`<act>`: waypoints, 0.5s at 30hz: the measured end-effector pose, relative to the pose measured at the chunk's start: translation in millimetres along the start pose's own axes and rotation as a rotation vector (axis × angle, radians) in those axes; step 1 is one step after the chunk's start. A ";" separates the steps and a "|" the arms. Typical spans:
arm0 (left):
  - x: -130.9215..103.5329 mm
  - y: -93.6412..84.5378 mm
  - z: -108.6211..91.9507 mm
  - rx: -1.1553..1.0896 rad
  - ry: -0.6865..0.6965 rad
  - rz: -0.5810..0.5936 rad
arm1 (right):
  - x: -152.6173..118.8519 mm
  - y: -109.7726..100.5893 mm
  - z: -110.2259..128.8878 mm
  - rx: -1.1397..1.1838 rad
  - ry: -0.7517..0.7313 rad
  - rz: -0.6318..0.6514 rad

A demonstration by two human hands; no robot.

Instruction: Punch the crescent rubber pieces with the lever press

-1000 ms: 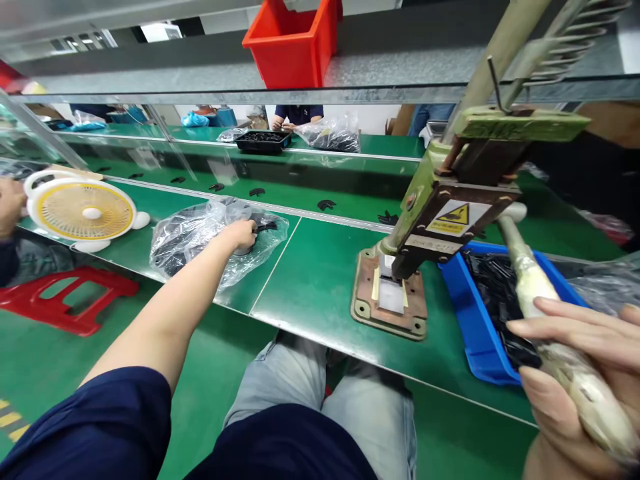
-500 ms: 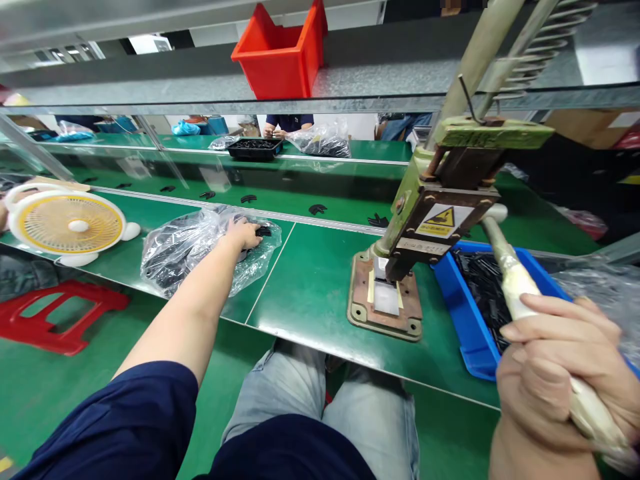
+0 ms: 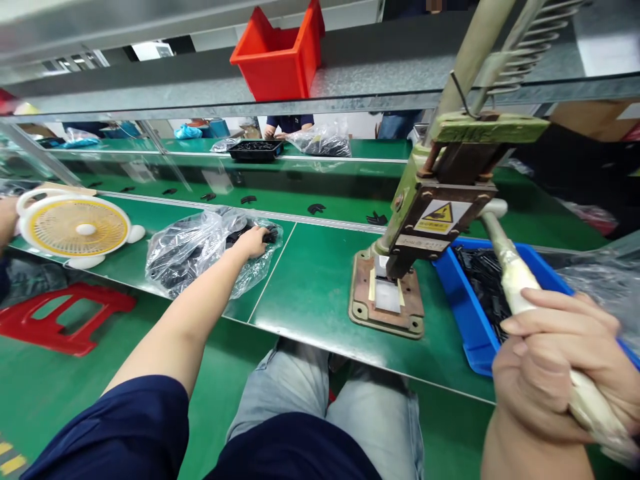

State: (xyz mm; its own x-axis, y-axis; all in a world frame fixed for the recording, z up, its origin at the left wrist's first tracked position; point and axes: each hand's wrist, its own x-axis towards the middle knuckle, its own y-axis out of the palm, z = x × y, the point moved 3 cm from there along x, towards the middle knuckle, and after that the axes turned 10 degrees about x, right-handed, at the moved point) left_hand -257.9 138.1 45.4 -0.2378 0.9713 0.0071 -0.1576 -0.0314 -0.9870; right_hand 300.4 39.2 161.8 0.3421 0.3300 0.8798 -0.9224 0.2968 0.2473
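Note:
My left hand (image 3: pixel 254 241) reaches over the mouth of a clear plastic bag (image 3: pixel 187 250) of black parts on the green bench. Its fingers are bent down and drawn together among the black parts (image 3: pixel 271 233); their tips are hidden, so I cannot make out what is in them. My right hand (image 3: pixel 563 367) is closed around the pale wrapped lever handle (image 3: pixel 517 280) of a hand press (image 3: pixel 435 200). A small light metal block (image 3: pixel 387 297) sits on the press base (image 3: pixel 363 313), below the ram. I cannot make out any part there.
A blue bin (image 3: pixel 457 313) of black parts stands right of the press. At left are a white and yellow fan (image 3: pixel 75 227) and a red stool (image 3: pixel 75 320). Black pieces (image 3: pixel 316 209) lie along the strip behind. A red bin (image 3: pixel 277 63) rests on the shelf; a co-worker (image 3: pixel 290 123) sits beyond.
My left hand has shifted a little right over the bag's mouth, its fingers now more bunched, and more black parts show beside it. My right hand keeps its hold on the lever.

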 end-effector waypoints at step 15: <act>9.3 -26.7 -8.9 -0.132 0.059 0.155 | 3.0 1.5 6.3 0.026 -0.058 0.101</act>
State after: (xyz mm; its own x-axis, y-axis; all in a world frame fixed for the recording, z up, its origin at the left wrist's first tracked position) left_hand -247.4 150.1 70.3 -0.1924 0.9694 -0.1522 0.0046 -0.1543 -0.9880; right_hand 298.9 35.0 167.4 0.2366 0.3045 0.9227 -0.9562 0.2413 0.1655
